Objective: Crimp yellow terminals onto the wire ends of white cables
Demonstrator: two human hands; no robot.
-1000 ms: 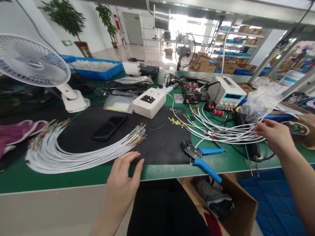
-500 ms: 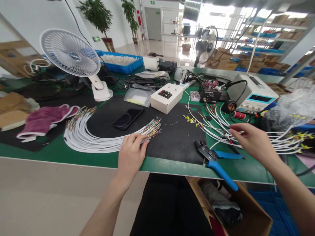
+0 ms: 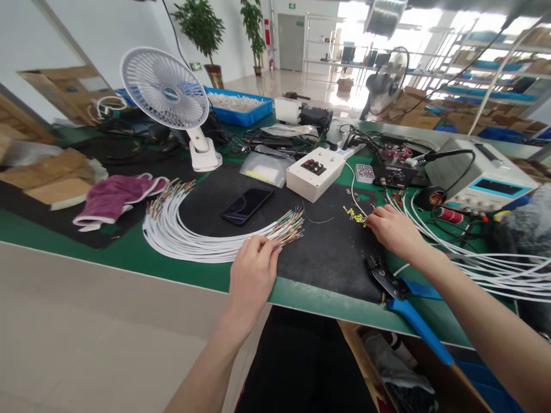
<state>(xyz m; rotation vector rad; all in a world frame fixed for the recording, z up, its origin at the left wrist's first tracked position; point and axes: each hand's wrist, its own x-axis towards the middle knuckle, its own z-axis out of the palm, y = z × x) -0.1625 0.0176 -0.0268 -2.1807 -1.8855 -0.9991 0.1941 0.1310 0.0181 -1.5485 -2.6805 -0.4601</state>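
Note:
A curved bundle of white cables (image 3: 193, 249) lies on the bench, with thin multicoloured wire ends fanned out at both tips. At its right end my left hand (image 3: 253, 267) is closed, fingers curled over the cables just short of the bare wires. My right hand (image 3: 394, 232) is pinched at the right edge of a small pile of yellow crimp terminals (image 3: 353, 214); what sits between its fingertips is too small to make out. Below that hand lies a crimping tool (image 3: 385, 278) with blue handles, partly hidden by my right forearm.
A black phone (image 3: 247, 205) and a beige switch box (image 3: 316, 173) stand behind the bundle. White cables (image 3: 495, 264) run across the bench's right side, before a power supply (image 3: 482, 175). A desk fan (image 3: 167, 92) and purple cloth (image 3: 118, 198) are at left.
My right hand has moved left from the white cables to the yellow terminals. My left hand stays on the bundle. The whole view has shifted, so the bench things appear farther right.

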